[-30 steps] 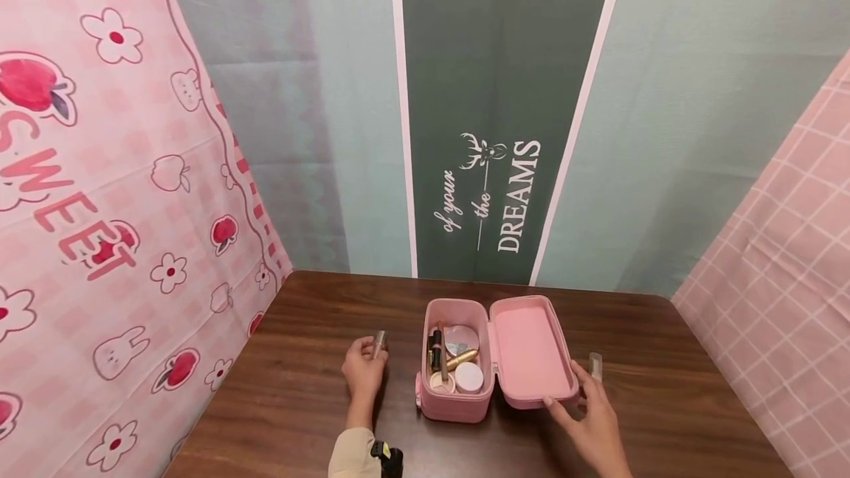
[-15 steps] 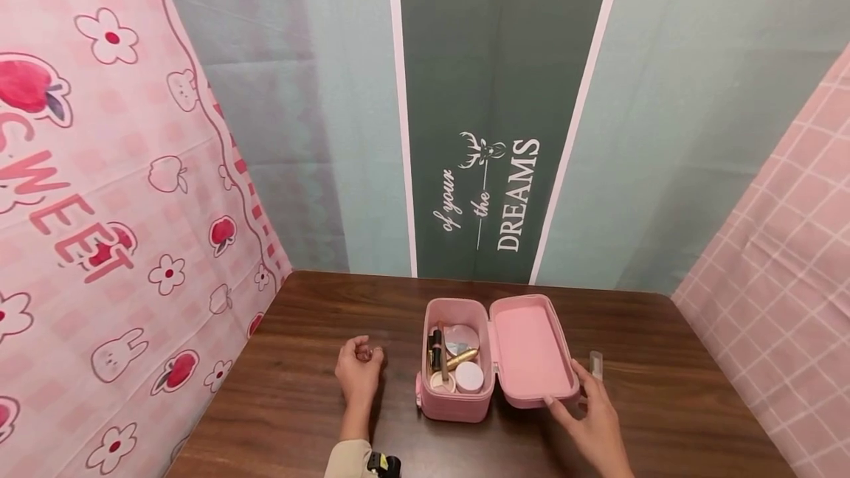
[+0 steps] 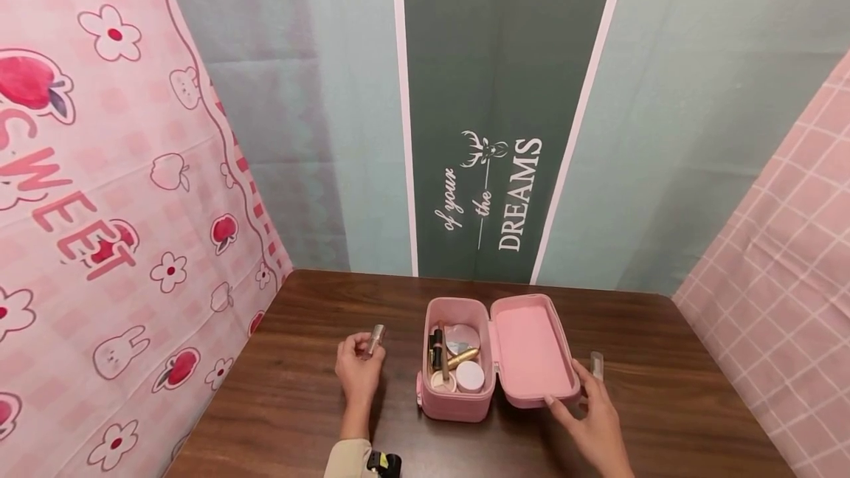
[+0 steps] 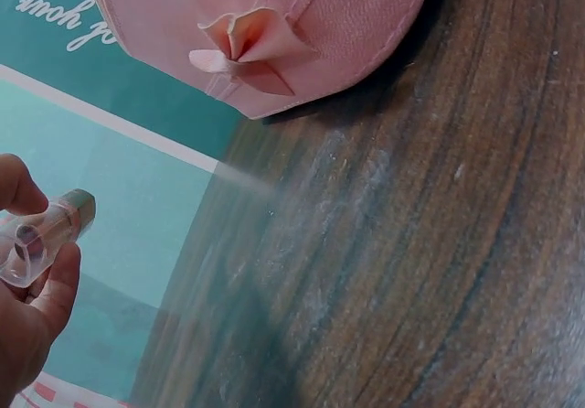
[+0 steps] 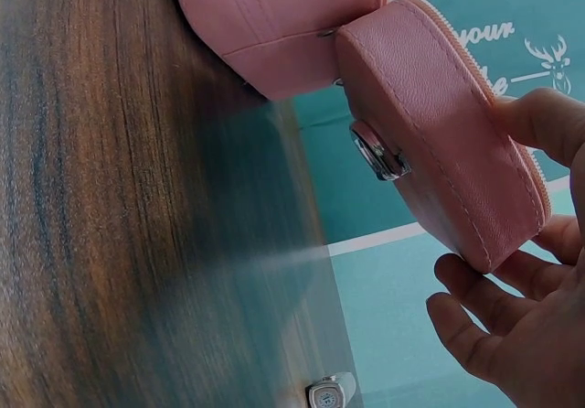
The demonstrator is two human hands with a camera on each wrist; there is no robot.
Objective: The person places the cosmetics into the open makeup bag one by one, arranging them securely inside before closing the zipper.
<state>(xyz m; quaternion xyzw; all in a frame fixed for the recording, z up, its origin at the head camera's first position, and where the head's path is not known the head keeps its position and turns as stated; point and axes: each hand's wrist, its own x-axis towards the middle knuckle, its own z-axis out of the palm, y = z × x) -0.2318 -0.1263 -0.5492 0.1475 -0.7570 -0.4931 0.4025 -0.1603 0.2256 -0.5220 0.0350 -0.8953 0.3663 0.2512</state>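
Observation:
My left hand (image 3: 359,371) is left of a pink cosmetic case (image 3: 454,408), pinching a small clear-cased lipstick (image 4: 55,234) between thumb and fingers. The case stands unzipped on the table. It holds a dark lipstick tube (image 3: 437,349), a gold tube (image 3: 462,358), a white round jar (image 3: 470,376) and other makeup. Its lid (image 3: 531,352) is folded out to the right. My right hand (image 3: 591,419) grips the lid's near right corner, thumb on the zipped rim and fingers at the outside, as the right wrist view shows.
Beyond my right hand a second clear tube (image 3: 597,365) sits on the brown wooden table (image 3: 677,404). A metal clasp (image 5: 379,152) projects from the lid's outside. Printed cloths hang behind the table and at both sides. A pink bow (image 4: 242,47) decorates the case.
My left hand has shifted slightly left and turned: half a second ago the lipstick was hidden in it, now it shows above the fingers. The right hand and the case stay put.

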